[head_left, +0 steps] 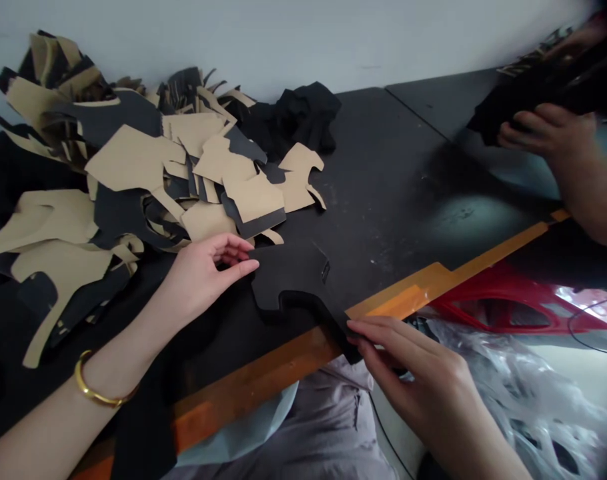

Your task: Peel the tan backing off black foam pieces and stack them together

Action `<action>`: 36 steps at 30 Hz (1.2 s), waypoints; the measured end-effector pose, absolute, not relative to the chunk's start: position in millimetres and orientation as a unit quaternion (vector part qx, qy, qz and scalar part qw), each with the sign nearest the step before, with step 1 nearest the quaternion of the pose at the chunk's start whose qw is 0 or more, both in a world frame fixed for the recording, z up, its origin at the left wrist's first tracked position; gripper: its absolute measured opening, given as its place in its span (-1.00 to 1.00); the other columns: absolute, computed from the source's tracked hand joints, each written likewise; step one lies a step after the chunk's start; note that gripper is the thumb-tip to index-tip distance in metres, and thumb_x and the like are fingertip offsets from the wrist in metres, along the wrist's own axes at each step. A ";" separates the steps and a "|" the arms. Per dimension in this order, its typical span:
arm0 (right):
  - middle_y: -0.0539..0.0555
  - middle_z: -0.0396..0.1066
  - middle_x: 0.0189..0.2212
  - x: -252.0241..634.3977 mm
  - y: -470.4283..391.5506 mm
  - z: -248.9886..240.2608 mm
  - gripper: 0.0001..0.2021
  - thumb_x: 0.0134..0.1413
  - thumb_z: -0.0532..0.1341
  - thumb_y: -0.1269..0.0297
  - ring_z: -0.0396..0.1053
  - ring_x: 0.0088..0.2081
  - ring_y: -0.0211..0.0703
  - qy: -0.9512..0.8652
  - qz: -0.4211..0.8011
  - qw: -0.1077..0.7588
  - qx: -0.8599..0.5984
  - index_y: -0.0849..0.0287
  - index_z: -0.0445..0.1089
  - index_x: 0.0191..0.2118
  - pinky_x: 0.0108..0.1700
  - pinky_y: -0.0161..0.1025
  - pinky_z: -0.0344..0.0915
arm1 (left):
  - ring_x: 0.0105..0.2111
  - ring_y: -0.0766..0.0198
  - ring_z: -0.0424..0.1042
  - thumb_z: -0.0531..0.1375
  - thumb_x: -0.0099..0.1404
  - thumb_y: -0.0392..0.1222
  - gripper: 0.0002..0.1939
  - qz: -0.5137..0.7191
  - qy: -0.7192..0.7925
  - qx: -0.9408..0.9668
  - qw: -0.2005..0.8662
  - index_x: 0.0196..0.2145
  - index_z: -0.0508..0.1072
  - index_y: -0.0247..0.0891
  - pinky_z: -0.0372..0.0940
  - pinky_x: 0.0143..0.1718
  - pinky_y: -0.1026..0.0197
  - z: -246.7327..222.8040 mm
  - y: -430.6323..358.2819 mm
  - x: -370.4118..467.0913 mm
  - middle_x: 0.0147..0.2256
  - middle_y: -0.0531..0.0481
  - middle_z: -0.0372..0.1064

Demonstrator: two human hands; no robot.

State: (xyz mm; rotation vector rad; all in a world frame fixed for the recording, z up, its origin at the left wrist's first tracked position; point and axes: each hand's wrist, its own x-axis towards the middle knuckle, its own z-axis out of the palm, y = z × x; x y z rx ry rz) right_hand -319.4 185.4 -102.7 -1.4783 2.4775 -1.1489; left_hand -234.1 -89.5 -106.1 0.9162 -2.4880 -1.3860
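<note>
A thick black foam-like cut piece (293, 270), with a notch in its near side and a narrow tail, lies across the front of the black table. A small slit or mark shows near its right shoulder. At its left corner, my left hand (201, 273) pinches the edge between thumb and fingers, with a gold bangle on the wrist. My right hand (413, 373) grips the narrow tail at the table's front edge; its thumb is partly hidden. Just beyond my left hand is a heap of tan-backed black cut pieces (253, 193).
Orange tape (253, 373) runs along the front edge of the table (363, 153). A black bundle (303, 117) sits against the wall. At right, another person's hand (548, 133) holds dark material. Below are a red plastic stool (503, 303) and clear plastic bags (528, 380).
</note>
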 end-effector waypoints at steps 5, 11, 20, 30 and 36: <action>0.07 0.47 -0.17 -322.1 183.1 -98.8 -0.81 0.16 0.15 0.50 0.48 -0.20 -0.34 0.806 -0.345 0.024 -0.480 0.21 0.47 -0.15 -0.11 -0.49 0.43 | -0.30 0.28 0.43 0.34 0.07 0.02 -0.68 -0.463 -0.830 0.302 0.078 -0.25 0.49 -0.18 0.35 -0.14 0.20 -106.8 -89.3 -233.4 -0.32 0.06 0.47; 0.10 0.46 -0.18 -323.8 179.1 -91.2 -0.79 0.19 0.09 0.50 0.48 -0.24 -0.27 0.812 -0.323 0.066 -0.483 0.22 0.46 -0.18 -0.21 -0.39 0.44 | -0.28 0.28 0.44 0.34 0.07 0.04 -0.66 -0.468 -0.827 0.300 0.080 -0.25 0.48 -0.19 0.36 -0.11 0.19 -106.4 -89.7 -233.2 -0.31 0.04 0.47; 0.13 0.42 -0.14 -324.5 181.9 -89.7 -0.77 0.24 0.05 0.50 0.46 -0.19 -0.23 0.805 -0.310 0.098 -0.497 0.21 0.42 -0.12 -0.17 -0.33 0.44 | -0.28 0.26 0.43 0.34 0.07 0.05 -0.65 -0.466 -0.831 0.296 0.076 -0.25 0.48 -0.19 0.36 -0.11 0.17 -106.8 -89.9 -233.8 -0.30 0.03 0.47; 0.15 0.39 -0.11 -326.4 183.5 -93.5 -0.74 0.30 0.00 0.46 0.46 -0.14 -0.20 0.794 -0.291 0.104 -0.524 0.20 0.40 -0.06 -0.17 -0.33 0.46 | -0.28 0.26 0.44 0.35 0.06 0.04 -0.65 -0.467 -0.829 0.298 0.078 -0.25 0.48 -0.20 0.35 -0.08 0.15 -106.4 -89.5 -234.2 -0.30 0.03 0.47; 0.14 0.38 -0.11 -326.0 183.5 -94.5 -0.76 0.29 0.02 0.46 0.45 -0.15 -0.20 0.793 -0.291 0.095 -0.527 0.20 0.39 -0.06 -0.16 -0.28 0.46 | -0.27 0.26 0.44 0.34 0.06 0.05 -0.64 -0.469 -0.828 0.298 0.076 -0.24 0.48 -0.20 0.36 -0.08 0.16 -107.1 -89.9 -233.1 -0.29 0.03 0.47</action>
